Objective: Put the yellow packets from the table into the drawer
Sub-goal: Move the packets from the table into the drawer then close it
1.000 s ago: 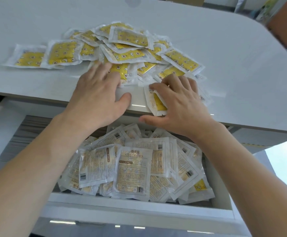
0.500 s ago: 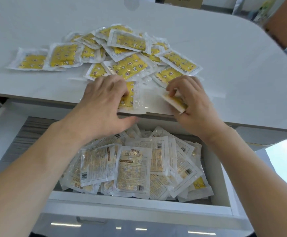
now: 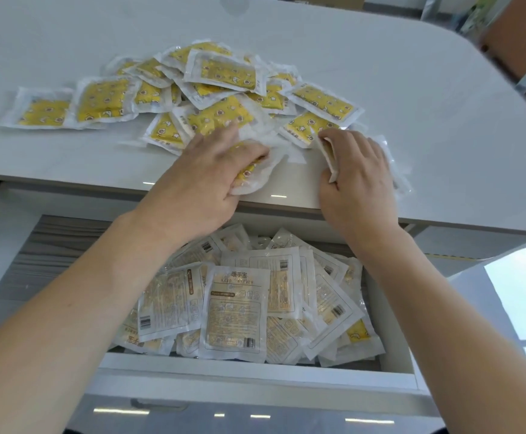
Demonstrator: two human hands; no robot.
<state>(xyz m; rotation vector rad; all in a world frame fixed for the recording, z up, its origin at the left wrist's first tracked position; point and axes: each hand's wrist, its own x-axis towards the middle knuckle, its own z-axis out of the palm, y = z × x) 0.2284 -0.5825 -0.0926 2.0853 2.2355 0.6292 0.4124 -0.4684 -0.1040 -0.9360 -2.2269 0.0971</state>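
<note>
On table [image 3: 380, 89], both hands grip yellow pkts [image 3: 218, 70].

We've got a pale grey table [image 3: 412, 104] with a rounded far corner, and a messy pile of yellow packets [image 3: 211, 89] lying straight on it, spread from the left side toward the near edge. 1 packet [image 3: 40, 111] sits flat at the far left.
</note>
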